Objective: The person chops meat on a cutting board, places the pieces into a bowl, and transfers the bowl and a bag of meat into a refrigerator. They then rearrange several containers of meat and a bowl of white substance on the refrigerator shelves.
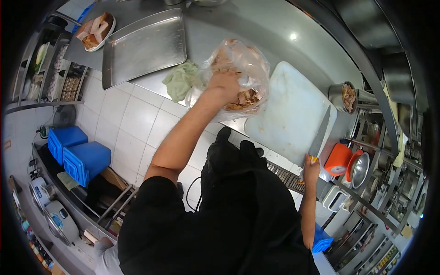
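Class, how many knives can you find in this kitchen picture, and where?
1: the knife is in the right hand, its blade overlapping the white cutting board near the board's right edge. Others may be hidden from view.

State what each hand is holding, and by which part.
The right hand holds a knife by its handle. The left hand is in a plastic bag of food pieces; whether it grips any cannot be told.

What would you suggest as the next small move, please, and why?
I would probably lay the knife flat on the white cutting board: the right hand grips it, leaving only the left hand at the plastic bag, with none free to steady it.
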Demonstrator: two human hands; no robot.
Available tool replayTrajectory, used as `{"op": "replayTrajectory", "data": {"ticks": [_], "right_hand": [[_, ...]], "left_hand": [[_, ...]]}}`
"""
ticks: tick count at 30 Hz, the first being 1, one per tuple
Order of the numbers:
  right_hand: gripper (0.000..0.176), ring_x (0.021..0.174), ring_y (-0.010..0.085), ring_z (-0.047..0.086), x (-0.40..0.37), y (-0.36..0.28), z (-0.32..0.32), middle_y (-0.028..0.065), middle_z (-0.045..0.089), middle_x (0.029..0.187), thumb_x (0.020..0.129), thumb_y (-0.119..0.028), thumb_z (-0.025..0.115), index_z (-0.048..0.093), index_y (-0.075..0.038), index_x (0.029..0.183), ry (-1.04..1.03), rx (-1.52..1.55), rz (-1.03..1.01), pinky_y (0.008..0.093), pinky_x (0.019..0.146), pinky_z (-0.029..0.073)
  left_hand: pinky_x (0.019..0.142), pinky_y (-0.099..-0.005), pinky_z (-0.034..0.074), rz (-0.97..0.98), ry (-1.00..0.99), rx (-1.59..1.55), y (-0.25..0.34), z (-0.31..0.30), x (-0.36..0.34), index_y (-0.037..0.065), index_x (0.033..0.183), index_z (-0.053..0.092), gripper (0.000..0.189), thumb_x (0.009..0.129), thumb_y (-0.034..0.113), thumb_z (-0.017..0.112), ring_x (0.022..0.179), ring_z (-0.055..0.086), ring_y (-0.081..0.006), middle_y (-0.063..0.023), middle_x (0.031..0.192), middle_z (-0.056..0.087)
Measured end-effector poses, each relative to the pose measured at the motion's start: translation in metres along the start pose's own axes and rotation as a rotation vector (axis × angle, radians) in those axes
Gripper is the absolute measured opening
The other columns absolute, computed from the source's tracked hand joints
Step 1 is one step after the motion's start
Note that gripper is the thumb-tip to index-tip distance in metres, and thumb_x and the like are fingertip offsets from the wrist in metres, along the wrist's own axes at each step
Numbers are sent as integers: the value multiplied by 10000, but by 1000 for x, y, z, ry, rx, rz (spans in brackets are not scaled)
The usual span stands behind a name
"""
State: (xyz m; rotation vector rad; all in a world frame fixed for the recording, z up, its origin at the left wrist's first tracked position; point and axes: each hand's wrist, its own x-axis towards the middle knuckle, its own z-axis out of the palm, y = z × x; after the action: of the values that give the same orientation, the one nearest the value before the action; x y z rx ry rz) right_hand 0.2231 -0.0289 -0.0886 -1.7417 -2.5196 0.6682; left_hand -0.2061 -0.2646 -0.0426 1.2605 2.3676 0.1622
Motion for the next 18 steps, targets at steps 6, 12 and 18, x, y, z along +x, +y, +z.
{"op": "replayTrajectory", "data": {"ticks": [6, 12, 18], "right_hand": [[451, 880, 393, 693, 3, -8, -1, 250, 706, 948, 931, -372, 699, 642, 56, 1061, 5, -3, 17, 448, 803, 523], [438, 857, 375, 691, 4, -4, 0, 244, 707, 933, 934, -353, 699, 642, 63, 1059, 0, 28, 6, 439, 788, 523], [417, 821, 357, 680, 2, -9, -3, 236, 703, 913, 936, -338, 699, 643, 62, 1038, -8, 61, -2, 433, 763, 517]], "left_hand": [[924, -454, 498, 129, 35, -98, 50, 23, -9, 94, 1121, 707, 292, 874, 191, 586, 1060, 675, -288, -138, 1079, 724], [862, -494, 511, 124, 238, -146, 65, 53, -14, 55, 942, 722, 187, 823, 124, 595, 872, 715, -344, -185, 917, 735], [841, -488, 530, -31, 284, -219, 41, 8, -24, 19, 909, 730, 184, 801, 121, 622, 966, 697, -345, -198, 947, 728]]}}
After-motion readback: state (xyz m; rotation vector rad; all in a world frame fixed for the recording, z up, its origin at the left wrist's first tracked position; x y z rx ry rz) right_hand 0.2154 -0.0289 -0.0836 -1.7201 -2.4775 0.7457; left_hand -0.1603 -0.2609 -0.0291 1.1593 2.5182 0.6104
